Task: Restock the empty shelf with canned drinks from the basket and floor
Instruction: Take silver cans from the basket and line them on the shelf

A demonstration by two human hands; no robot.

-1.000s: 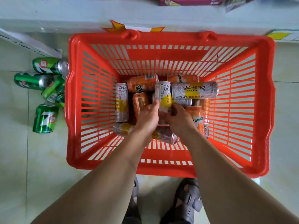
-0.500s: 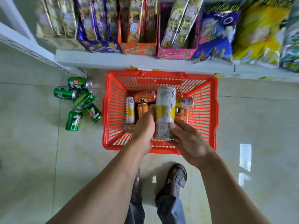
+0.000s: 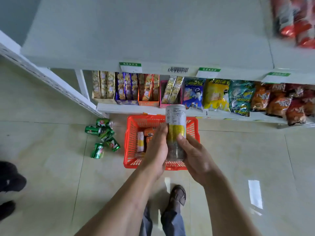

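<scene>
A tall silver and yellow can [image 3: 175, 126] stands upright in the air above the red basket [image 3: 129, 142]. My left hand [image 3: 156, 152] grips its left side and my right hand [image 3: 194, 155] grips its lower right side. Several orange and silver cans [image 3: 141, 141] lie in the basket on the floor. Several green cans [image 3: 104, 135] lie on the tiles left of the basket. The white empty shelf [image 3: 144, 33] spreads wide above the snack shelf.
The lower shelf holds snack boxes [image 3: 126, 87] and chip bags [image 3: 216, 94]. Red packets [image 3: 296, 21] sit on the upper shelf at far right. A white perforated upright [image 3: 51, 84] runs down the left. Another person's dark shoes [image 3: 10, 181] are at the left edge. My sandalled foot [image 3: 177, 196] stands behind the basket.
Both hands have lifted the silver and yellow can out of the basket and higher. My head has risen, so the empty white shelf has come into view.
</scene>
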